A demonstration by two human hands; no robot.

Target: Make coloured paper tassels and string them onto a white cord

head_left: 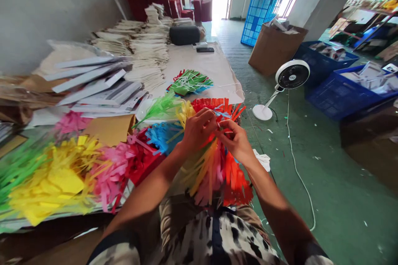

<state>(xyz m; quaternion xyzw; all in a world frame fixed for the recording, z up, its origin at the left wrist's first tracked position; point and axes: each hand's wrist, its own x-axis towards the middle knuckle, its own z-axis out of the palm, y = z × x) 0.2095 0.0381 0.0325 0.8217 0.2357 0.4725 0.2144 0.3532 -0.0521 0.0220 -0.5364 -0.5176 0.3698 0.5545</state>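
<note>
A bundle of cut-paper fringe (211, 178) in red, orange, pink and yellow hangs at the near edge of the tabletop (199, 64), just above the person's patterned lap (217, 240). The left hand (197, 129) and right hand (231, 140) are close together and pinch the top of the bundle, with a thin blue paper strip (222, 114) among the fingers, though the exact grip is partly hidden. Just beyond lie a red paper fringe (211, 105), a blue paper fringe (161, 136) and a green paper fringe (158, 107). Yellow paper fringe (56, 182) and pink paper fringe (112, 174) are heaped along the tabletop to the left. Farther on are a green-and-red fringe bundle (189, 83) wrapped in white string, stacked paper sheets (93, 87), cream paper stacks (149, 45), a black pouch (184, 35) and a black phone (205, 49). On the green floor (342, 198) to the right stand a white fan (292, 74), a cardboard box (275, 49) and blue plastic crates (348, 95)
</note>
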